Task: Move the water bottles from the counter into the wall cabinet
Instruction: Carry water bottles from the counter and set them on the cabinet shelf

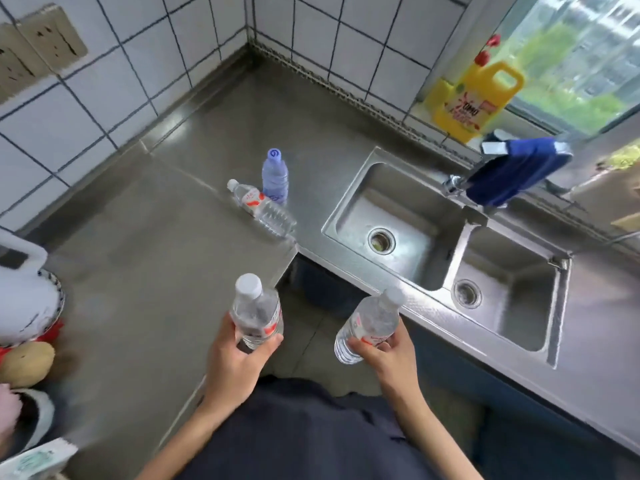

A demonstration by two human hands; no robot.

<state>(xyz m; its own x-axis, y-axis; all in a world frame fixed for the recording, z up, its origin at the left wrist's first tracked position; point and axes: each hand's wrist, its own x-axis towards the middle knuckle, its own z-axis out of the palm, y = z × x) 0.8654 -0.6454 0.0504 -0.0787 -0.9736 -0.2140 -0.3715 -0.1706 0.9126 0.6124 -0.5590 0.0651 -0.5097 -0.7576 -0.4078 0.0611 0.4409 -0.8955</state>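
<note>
Progress: half lifted. Left grip [235, 358] curls round an upright clear bottle [256, 313], right grip [384, 355] round a tilted clear bottle [367, 323]. At twelve o'clock, purple bottle [275, 178] and lying bottle [263, 211] sit on the worktop [156, 271].

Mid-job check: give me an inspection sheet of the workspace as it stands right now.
Surface: steel counter; double sink set in at right.
Job's things: blue-tinted bottle upright; clear bottle lying beside it; two more held; wall cabinet out of view.
Clutter: yellow jug by the window; blue cloth draped over the tap; potato at left.
Grippers: left hand grips left bottle; right hand grips right bottle.
Cables: nothing seen.
Surroundings: tiled walls, wall sockets, window.
</note>
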